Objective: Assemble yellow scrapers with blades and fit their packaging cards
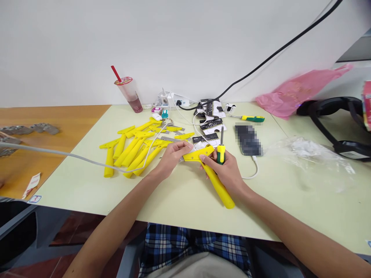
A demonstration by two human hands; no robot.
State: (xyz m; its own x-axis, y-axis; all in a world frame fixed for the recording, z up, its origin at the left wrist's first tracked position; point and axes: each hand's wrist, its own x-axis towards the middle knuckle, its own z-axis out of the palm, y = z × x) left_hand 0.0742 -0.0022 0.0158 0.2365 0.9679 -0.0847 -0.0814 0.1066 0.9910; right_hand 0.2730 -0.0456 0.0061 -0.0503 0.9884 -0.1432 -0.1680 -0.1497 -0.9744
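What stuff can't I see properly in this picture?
All in the head view:
- Phone screen: blurred by square blocks.
- Anything between the left hand's fingertips: hidden by its own fingers.
- Some fingers of the right hand: behind the yellow tool.
- Red thing: cut off by the right edge.
- Small print on the black boxes: too small.

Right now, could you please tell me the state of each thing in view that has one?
Yellow tool: held, slanted
Held screwdriver: tip up
Left hand: fingers bent at tool's head
Right hand: gripping tool and screwdriver
Other screwdriver: lying flat
Drink cup: partly full
Phone: cable attached
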